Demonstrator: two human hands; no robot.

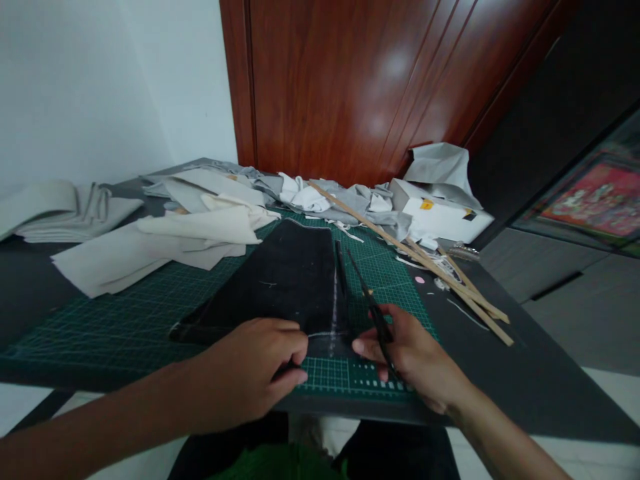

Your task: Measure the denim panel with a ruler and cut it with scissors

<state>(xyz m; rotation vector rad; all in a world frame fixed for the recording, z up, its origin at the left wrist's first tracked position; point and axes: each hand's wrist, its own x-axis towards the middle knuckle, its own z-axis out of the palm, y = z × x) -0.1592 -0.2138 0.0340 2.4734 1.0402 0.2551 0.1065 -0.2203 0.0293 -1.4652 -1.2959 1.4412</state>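
A dark piece of cloth [285, 280] lies on the green cutting mat [320, 373], with a pale chalk line running along its right side. My left hand [270, 363] rests at the cloth's near edge, its fingers curled and closed on the fabric. In my right hand [405, 347] is a pair of black scissors [371, 300], the blades pointing away from me and lying just right of the cloth. A narrow dark strip [341, 270] stands along the cloth's right edge, beside the blades. Part of the scissors' handles is hidden by my fingers.
Folded beige cloth [200, 233] lies to the left, and grey and white scraps [340, 197] line the back. Long wooden strips [420, 257] cross at the right, near a white box [435, 213]. The dark table's right edge [595, 380] slants toward me.
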